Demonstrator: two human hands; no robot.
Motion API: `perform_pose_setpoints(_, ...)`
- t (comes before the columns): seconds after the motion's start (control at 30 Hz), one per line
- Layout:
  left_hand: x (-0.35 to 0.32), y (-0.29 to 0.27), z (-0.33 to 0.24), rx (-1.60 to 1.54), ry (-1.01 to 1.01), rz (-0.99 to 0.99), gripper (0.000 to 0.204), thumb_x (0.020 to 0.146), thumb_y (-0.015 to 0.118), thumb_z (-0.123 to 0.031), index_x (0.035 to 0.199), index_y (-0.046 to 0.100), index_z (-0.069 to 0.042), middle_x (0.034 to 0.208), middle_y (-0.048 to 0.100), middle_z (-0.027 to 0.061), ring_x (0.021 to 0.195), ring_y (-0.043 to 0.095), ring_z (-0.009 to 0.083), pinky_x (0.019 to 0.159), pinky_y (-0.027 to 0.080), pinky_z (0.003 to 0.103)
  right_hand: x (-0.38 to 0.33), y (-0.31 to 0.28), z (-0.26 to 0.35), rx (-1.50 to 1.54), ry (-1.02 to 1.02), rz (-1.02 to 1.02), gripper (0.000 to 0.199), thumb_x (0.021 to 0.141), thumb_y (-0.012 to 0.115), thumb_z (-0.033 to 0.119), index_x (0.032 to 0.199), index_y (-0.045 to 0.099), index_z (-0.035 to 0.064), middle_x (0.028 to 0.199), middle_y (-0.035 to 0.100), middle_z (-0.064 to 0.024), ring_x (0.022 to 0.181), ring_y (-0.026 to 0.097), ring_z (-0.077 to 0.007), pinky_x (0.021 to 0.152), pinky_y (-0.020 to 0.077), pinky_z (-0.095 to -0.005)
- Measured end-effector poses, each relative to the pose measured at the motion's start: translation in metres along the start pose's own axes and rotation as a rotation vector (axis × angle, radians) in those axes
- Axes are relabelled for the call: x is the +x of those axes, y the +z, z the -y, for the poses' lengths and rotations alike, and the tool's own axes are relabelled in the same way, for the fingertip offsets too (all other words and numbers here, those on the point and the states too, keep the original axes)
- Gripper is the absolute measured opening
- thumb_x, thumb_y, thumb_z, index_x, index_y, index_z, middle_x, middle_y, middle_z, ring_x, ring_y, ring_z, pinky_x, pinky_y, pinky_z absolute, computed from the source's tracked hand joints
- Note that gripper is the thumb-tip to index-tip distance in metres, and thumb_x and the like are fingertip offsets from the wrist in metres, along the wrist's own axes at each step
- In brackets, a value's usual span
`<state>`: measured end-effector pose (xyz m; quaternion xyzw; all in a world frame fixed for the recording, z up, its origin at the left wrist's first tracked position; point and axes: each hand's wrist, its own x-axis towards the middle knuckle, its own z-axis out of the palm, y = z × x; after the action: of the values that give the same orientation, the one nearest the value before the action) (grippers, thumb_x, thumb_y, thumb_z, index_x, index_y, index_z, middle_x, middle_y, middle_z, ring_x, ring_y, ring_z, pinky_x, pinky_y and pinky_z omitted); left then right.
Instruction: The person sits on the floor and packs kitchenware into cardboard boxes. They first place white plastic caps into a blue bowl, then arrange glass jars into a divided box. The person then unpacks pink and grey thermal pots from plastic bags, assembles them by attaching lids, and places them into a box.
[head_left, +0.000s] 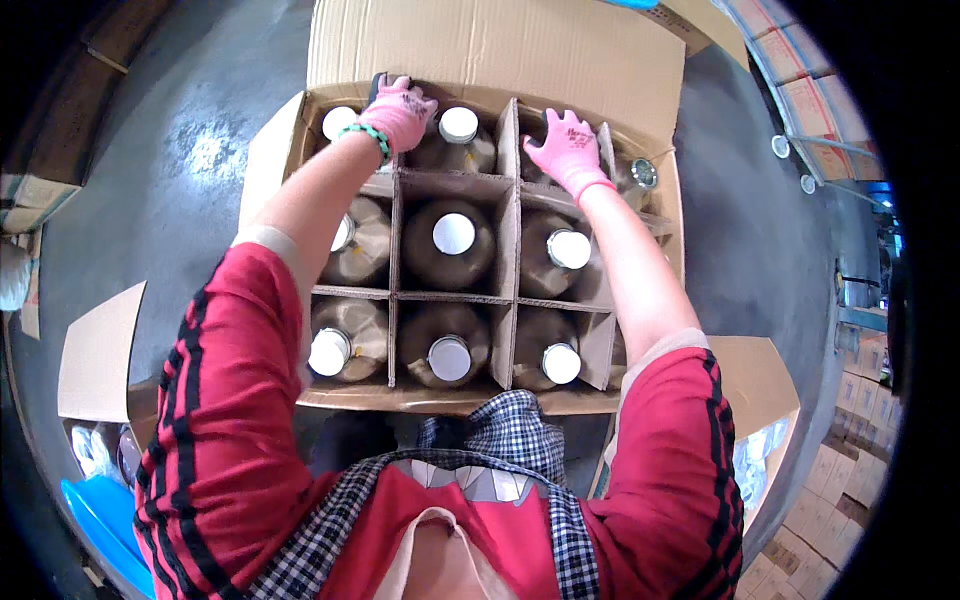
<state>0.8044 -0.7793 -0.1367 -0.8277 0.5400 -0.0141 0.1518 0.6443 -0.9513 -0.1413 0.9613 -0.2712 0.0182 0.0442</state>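
The bottles (448, 250) stand in the cells of an open box (455, 402), parted by card dividers (509, 235), with both gloved hands at the far row. The left hand (402, 115) bends over the far side between two white-capped necks; the right hand (566, 152) dips its fingers into a far cell. Whether either grip is clasping anything cannot be told, as the fingertips are hidden. The thin dividers could buckle or tear if a hand presses or drags sideways, and a bottle could knock its neighbour if tipped, since the cells fit closely. Reaching the far row also puts the right forearm low over the box's right side, where it could catch a cap or card edge. The far flap (490, 45) stands out behind the hands and limits reach that way; the near edge is close to the apron (515, 425). Sideways, floor (200, 150) shows on both flanks, and upward looks freest.
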Motion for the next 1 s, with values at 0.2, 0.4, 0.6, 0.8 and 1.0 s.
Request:
perform_pose_setpoints(0.2, 0.025, 0.021, -0.017, 0.012, -0.189, 0.016, 0.043, 0.070, 0.063, -0.022, 0.110, 0.048, -0.016, 0.108, 0.052, 0.0101, 0.110, 0.041, 0.0272, 0.094, 0.026, 0.050, -0.042, -0.012, 0.024, 0.366, 0.002, -0.383, 0.060, 0.069, 0.062, 0.036, 0.115, 0.041, 0.0024, 0.116, 0.040, -0.0187, 0.109, 0.036, -0.0363, 0.092, 0.0318, -0.0442)
perform_pose_setpoints(0.4, -0.021, -0.022, -0.005, -0.439, -0.261, -0.622, 0.046, 0.061, 0.070, -0.025, 0.097, 0.049, -0.007, 0.091, 0.055, 0.0135, 0.092, 0.050, 0.0316, 0.079, 0.038, 0.040, -0.104, -0.029, 0.027, 1.218, -0.111, -0.356, 0.032, 0.076, 0.061, 0.017, 0.103, 0.050, 0.0027, 0.091, 0.053, -0.0090, 0.082, 0.056, -0.0196, 0.074, 0.0438, -0.0294)
perform_pose_setpoints(0.6, -0.102, -0.049, -0.084, -0.815, 0.302, -0.720, 0.045, 0.064, 0.069, -0.032, 0.093, 0.050, -0.003, 0.092, 0.052, 0.0164, 0.090, 0.051, 0.0327, 0.073, 0.043, 0.038, -0.107, -0.061, 0.037, 1.809, -0.030, 0.667, 0.040, 0.082, 0.054, 0.037, 0.106, 0.050, 0.0063, 0.078, 0.052, 0.0011, 0.058, 0.048, -0.0059, 0.050, 0.0406, -0.0189)
perform_pose_setpoints(0.8, -0.087, -0.025, -0.021, -1.003, -0.220, -0.318, 0.032, 0.082, 0.050, -0.020, 0.108, 0.050, -0.002, 0.105, 0.051, 0.0211, 0.100, 0.051, 0.0313, 0.085, 0.042, 0.036, -0.125, -0.029, -0.044, 2.016, 0.246, 0.362, 0.034, 0.079, 0.059, 0.011, 0.107, 0.043, 0.0004, 0.093, 0.056, -0.0155, 0.073, 0.059, -0.0260, 0.064, 0.0514, -0.0312)
perform_pose_setpoints(1.0, -0.063, 0.010, 0.013, -0.878, -0.236, 0.312, 0.071, 0.081, 0.041, -0.052, 0.123, 0.033, 0.005, 0.122, 0.042, 0.0239, 0.116, 0.038, 0.0310, 0.098, 0.027, 0.034, -0.071, -0.023, -0.133, 1.117, 0.297, -0.105, 0.046, 0.070, 0.069, 0.029, 0.105, 0.051, 0.0056, 0.093, 0.056, -0.0051, 0.069, 0.054, -0.0127, 0.064, 0.0425, -0.0224)
